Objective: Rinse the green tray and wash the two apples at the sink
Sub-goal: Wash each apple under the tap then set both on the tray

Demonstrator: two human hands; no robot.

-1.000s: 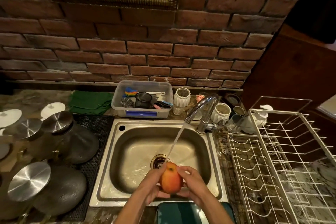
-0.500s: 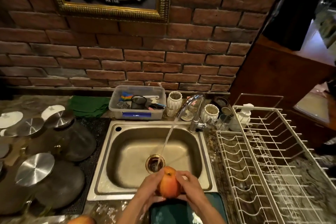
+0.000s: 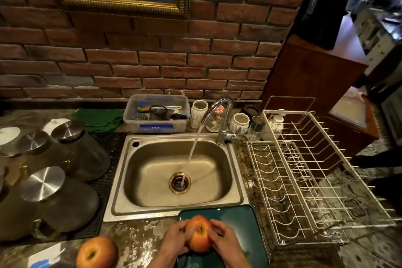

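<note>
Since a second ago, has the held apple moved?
Yes. The apple, gripped by both hands, has come back from under the tap's stream over the sink to above the green tray.

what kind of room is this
Most likely a home kitchen: a steel sink with the tap running, a wire dish rack beside it, and lidded jars on the counter.

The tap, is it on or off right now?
On. A stream of water runs from the tap spout down into the sink drain, while both hands hold an apple over the green tray.
</note>
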